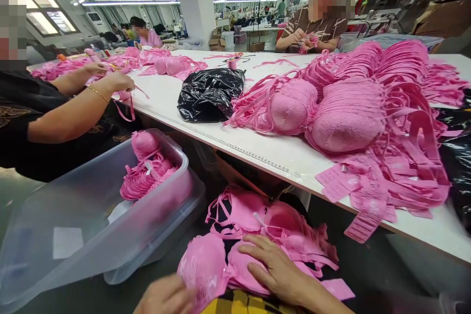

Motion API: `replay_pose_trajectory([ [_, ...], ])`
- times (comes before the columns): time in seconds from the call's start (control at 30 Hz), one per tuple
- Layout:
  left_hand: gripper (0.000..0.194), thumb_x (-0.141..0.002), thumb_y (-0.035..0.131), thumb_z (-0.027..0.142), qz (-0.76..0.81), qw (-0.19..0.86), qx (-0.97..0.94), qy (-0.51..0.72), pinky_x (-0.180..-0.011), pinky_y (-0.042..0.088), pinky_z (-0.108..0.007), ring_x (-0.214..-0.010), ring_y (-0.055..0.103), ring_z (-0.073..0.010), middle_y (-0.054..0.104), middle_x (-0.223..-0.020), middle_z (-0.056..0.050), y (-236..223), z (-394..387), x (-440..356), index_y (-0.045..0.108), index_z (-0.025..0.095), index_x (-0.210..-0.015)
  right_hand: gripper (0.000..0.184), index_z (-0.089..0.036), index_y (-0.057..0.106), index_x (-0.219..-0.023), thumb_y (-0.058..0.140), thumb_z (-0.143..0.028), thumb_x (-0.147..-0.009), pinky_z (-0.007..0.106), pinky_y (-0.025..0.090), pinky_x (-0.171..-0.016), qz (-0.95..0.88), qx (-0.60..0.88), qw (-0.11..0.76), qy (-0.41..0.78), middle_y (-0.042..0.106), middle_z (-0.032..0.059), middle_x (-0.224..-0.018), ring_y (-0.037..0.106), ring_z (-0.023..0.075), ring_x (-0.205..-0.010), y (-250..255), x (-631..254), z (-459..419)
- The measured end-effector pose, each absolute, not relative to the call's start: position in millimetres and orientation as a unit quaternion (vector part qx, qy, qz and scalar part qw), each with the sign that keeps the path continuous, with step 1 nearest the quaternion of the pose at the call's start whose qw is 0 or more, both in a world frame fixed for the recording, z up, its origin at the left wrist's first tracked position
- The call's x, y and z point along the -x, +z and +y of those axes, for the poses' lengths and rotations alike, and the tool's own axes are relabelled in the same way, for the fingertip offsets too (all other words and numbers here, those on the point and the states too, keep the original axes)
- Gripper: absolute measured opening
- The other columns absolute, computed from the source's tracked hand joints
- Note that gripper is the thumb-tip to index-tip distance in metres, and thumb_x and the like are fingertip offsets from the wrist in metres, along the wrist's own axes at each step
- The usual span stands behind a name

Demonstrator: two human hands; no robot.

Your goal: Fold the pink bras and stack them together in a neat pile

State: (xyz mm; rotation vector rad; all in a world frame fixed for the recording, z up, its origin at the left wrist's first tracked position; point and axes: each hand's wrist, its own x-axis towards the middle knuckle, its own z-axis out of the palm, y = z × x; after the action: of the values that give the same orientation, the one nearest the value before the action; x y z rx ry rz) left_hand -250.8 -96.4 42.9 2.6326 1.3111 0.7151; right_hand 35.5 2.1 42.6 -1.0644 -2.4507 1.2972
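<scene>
A pink bra lies across my lap, its two padded cups facing up. My right hand rests on its right cup, fingers outstretched and apart. By the outer edge of the left cup is my left hand, blurred by motion; its fingers look curled, but whether they grip the fabric cannot be made out. Just beyond, more pink bras with loose straps are heaped against the table's edge. Yellow-and-black checked cloth shows beneath the bra.
A white table carries stacked pink bras and a black plastic bag. To the left, a clear plastic bin holds pink bras. One co-worker's hands handle a pink strap; another person works across the table.
</scene>
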Motion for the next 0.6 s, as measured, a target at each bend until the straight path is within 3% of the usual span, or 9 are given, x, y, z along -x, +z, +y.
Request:
replay_pose_trajectory([
  [0.07, 0.04, -0.086, 0.048, 0.028, 0.464, 0.02, -0.856, 0.226, -0.081, 0.05, -0.036, -0.095, 0.059, -0.0232, 0.062, -0.102, -0.011, 53.9, -74.5, 243.1, 0.048, 0.022, -0.126, 0.041, -0.032, 0.051, -0.126, 0.047, -0.039, -0.086, 0.046, 0.029, -0.106, -0.815, 0.369, 0.08, 0.44, 0.044, 0.0047, -0.138, 0.039, 0.0251, -0.127, 38.4, -41.8, -2.0],
  [0.1, 0.047, -0.083, 0.051, 0.033, 0.482, 0.016, -0.855, 0.19, -0.092, 0.044, -0.045, -0.112, 0.051, -0.0291, 0.055, -0.121, -0.014, 53.7, -64.8, 237.0, 0.046, 0.023, -0.129, 0.042, -0.033, 0.051, -0.127, 0.048, -0.041, -0.086, 0.046, 0.028, -0.107, -0.812, 0.376, 0.075, 0.44, 0.043, 0.0044, -0.139, 0.037, 0.0253, -0.128, 37.7, -46.1, -4.2],
  [0.17, 0.049, -0.082, 0.052, 0.04, 0.463, 0.022, -0.871, 0.165, -0.096, 0.04, -0.05, -0.119, 0.045, -0.0313, 0.051, -0.129, -0.011, 44.5, -51.2, 223.6, 0.047, 0.027, -0.128, 0.044, -0.033, 0.049, -0.128, 0.047, -0.045, -0.086, 0.046, 0.027, -0.107, -0.801, 0.396, 0.062, 0.444, 0.04, 0.0043, -0.142, 0.034, 0.0257, -0.13, 35.7, -54.8, -8.9],
  [0.3, 0.038, -0.086, 0.049, 0.037, 0.469, 0.157, -0.863, 0.102, -0.093, 0.046, -0.037, -0.112, 0.054, -0.0228, 0.058, -0.124, -0.005, 28.5, -37.1, 214.1, 0.052, 0.032, -0.123, 0.053, -0.029, 0.04, -0.135, 0.041, -0.05, -0.087, 0.041, 0.032, -0.105, -0.767, 0.454, 0.064, 0.449, 0.036, 0.0055, -0.143, 0.036, 0.0252, -0.129, 23.2, -76.4, -18.7],
  [0.4, 0.029, -0.088, 0.043, 0.029, 0.516, 0.25, -0.802, 0.169, -0.09, 0.047, -0.03, -0.104, 0.059, -0.0181, 0.062, -0.117, -0.005, 36.4, -13.1, 222.3, 0.061, 0.027, -0.111, 0.053, -0.023, 0.039, -0.137, 0.04, -0.043, -0.088, 0.037, 0.044, -0.092, -0.756, 0.522, 0.042, 0.394, 0.056, 0.0104, -0.127, 0.056, 0.0267, -0.111, 18.8, -103.6, -26.8],
  [0.47, 0.026, -0.084, 0.049, 0.031, 0.562, 0.301, -0.742, 0.209, -0.088, 0.047, -0.031, -0.097, 0.06, -0.0198, 0.065, -0.108, -0.007, 39.5, 13.6, 222.9, 0.066, 0.022, -0.102, 0.044, -0.02, 0.057, -0.122, 0.042, -0.039, -0.086, 0.034, 0.049, -0.074, -0.751, 0.567, -0.009, 0.34, 0.071, 0.0115, -0.097, 0.066, 0.028, -0.087, 23.7, -123.5, -30.1],
  [0.53, 0.022, -0.077, 0.057, 0.034, 0.623, 0.392, -0.64, 0.222, -0.075, 0.048, -0.029, -0.082, 0.062, -0.0202, 0.069, -0.087, -0.005, 33.1, 43.0, 214.2, 0.068, 0.018, -0.086, 0.036, -0.02, 0.07, -0.091, 0.04, -0.038, -0.086, 0.029, 0.047, -0.06, -0.745, 0.58, -0.028, 0.328, 0.07, 0.007, -0.068, 0.066, 0.0237, -0.066, 33.1, -139.6, -27.7],
  [0.6, 0.021, -0.068, 0.064, 0.036, 0.672, 0.495, -0.505, 0.221, -0.056, 0.045, -0.024, -0.061, 0.059, -0.0173, 0.062, -0.06, -0.001, 18.4, 68.6, 198.2, 0.064, 0.015, -0.067, 0.039, -0.02, 0.069, -0.077, 0.036, -0.039, -0.089, 0.025, 0.045, -0.058, -0.737, 0.578, 0.022, 0.35, 0.068, 0.0041, -0.064, 0.064, 0.0196, -0.062, 41.4, -149.4, -17.1],
])
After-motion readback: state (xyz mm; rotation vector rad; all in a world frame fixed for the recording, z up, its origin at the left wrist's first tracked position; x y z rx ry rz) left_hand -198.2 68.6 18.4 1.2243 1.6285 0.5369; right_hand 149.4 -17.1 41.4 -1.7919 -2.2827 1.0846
